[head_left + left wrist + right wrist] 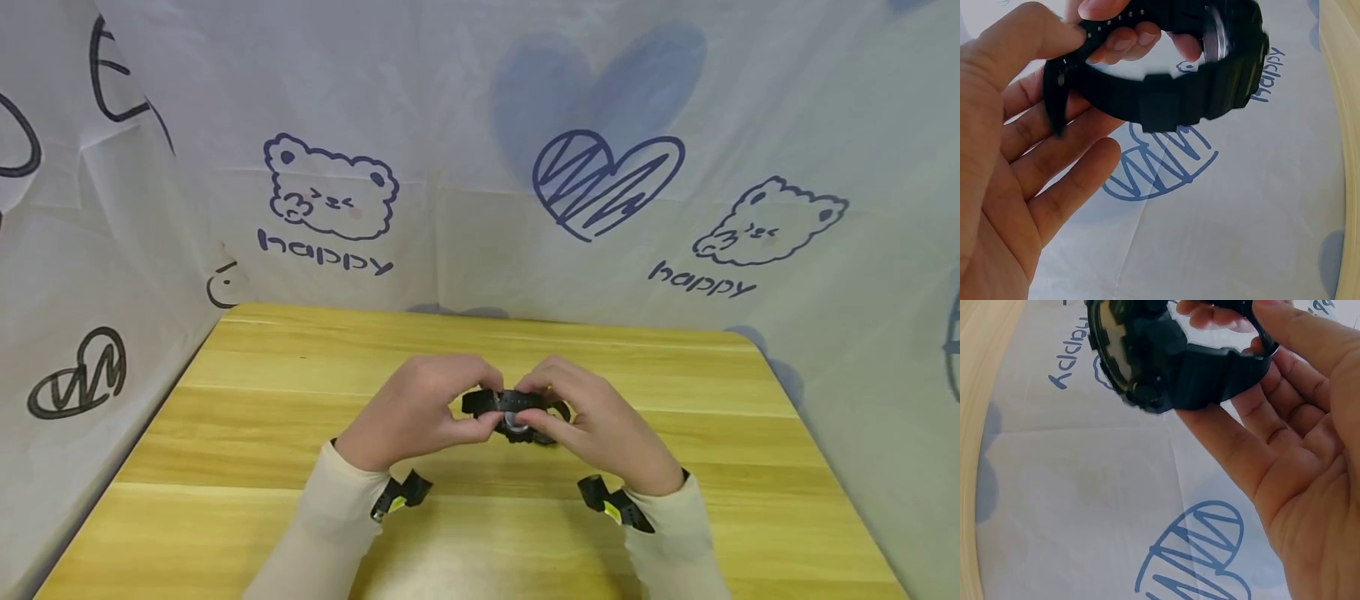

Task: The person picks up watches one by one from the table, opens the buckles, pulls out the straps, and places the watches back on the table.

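A black wristwatch (521, 402) is held up between both hands over the table. My left hand (416, 410) pinches its strap between thumb and forefinger on the left side. In the left wrist view the strap (1116, 94) curves in a loop with a row of small holes, and a short end hangs down beside the left palm. My right hand (596, 421) pinches the strap from the right, thumb toward me. The chunky watch case (1138, 353) shows in the right wrist view, away from the palm. Fingers partly hide where the strap ends meet.
The wood-grain table (247, 467) lies under both hands. A pale cloth (465, 242) with bear, heart and "happy" drawings hangs behind it and along the sides. Black wrist devices (401, 496) with a yellow-green patch sit on both sleeved wrists.
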A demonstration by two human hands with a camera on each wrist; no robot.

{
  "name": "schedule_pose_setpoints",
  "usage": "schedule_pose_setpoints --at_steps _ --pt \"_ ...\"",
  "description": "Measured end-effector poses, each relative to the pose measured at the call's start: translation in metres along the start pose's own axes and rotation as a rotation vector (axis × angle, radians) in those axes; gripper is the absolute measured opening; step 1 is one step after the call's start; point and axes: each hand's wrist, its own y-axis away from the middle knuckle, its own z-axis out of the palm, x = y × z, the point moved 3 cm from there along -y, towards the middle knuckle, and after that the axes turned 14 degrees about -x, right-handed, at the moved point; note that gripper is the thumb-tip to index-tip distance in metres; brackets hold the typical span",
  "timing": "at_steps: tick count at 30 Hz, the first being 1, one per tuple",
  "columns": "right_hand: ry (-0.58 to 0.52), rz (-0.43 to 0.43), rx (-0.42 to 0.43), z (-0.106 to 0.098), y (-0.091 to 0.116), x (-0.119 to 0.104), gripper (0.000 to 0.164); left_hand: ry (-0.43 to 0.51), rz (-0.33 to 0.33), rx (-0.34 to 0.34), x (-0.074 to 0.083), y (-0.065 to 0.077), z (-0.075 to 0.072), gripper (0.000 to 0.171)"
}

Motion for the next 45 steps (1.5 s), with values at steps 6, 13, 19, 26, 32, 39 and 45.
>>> schedule_pose_setpoints --at_steps 6,13,19,26,32,39,45 --pt "0.024 0.008 0.011 0.0001 -0.001 0.0027 0.024 -0.02 -0.021 -0.001 -0.0009 0.0003 -0.0016 0.019" --pt "0.058 0.019 0.01 0.0004 -0.0008 0.0028 0.024 -0.02 -0.012 0.01 0.0011 0.0008 -0.0043 0.023" --pt "0.142 0.013 0.019 -0.001 0.0001 0.0025 0.026 -0.044 -0.033 0.006 -0.0003 0.0002 -0.0023 0.031" --pt "0.18 0.01 0.031 -0.0006 0.0007 0.0019 0.029 -0.066 -0.046 -0.001 0.0006 -0.0011 -0.0025 0.022" --pt "0.205 0.013 0.048 -0.0008 0.0009 0.0018 0.03 -0.06 -0.043 -0.005 0.0016 -0.0001 -0.0021 0.023" --pt "0.202 0.014 0.075 -0.0002 0.0008 0.0044 0.024 -0.045 -0.104 -0.026 -0.0003 0.0 0.0014 0.03" --pt "0.204 0.017 0.048 0.0014 -0.0017 0.0039 0.019 -0.079 -0.085 -0.023 -0.0001 -0.0023 0.0036 0.026"
